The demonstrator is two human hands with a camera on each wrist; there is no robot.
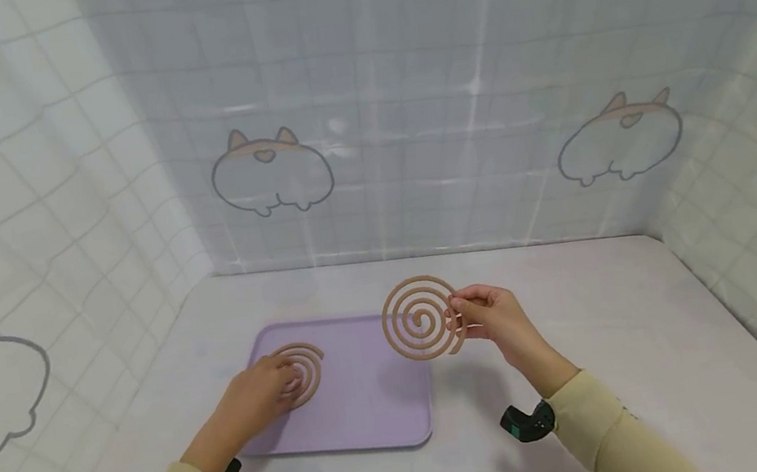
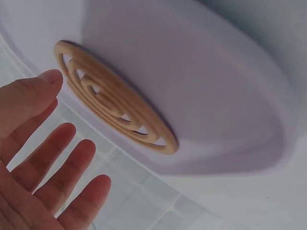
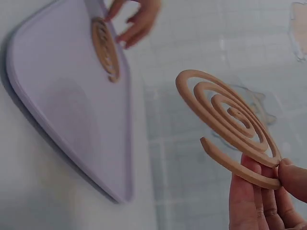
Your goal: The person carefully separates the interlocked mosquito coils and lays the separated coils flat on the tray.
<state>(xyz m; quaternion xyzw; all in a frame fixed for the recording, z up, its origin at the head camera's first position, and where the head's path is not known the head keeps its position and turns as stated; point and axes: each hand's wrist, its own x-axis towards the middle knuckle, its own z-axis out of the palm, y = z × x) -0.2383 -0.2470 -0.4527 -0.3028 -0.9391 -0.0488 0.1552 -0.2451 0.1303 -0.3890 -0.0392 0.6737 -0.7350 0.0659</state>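
A brown mosquito coil (image 2: 111,103) lies flat on the left part of a lilac tray (image 1: 375,401). My left hand (image 1: 262,395) hovers over that coil, its fingers spread; in the left wrist view the thumb is close to the coil's edge, and the other fingers stand apart from it. My right hand (image 1: 499,320) pinches a second mosquito coil (image 1: 418,318) at its outer ring between thumb and fingers. This coil is raised above the tray's right edge, tilted to face the head camera. In the head view, my left fingers hide part of the tray coil.
The tray rests on a white table (image 1: 636,360). A grid-patterned curtain (image 1: 408,140) with cartoon animal drawings surrounds the back and sides. A black device (image 1: 527,421) sits at my right wrist, below the sleeve (image 1: 603,431).
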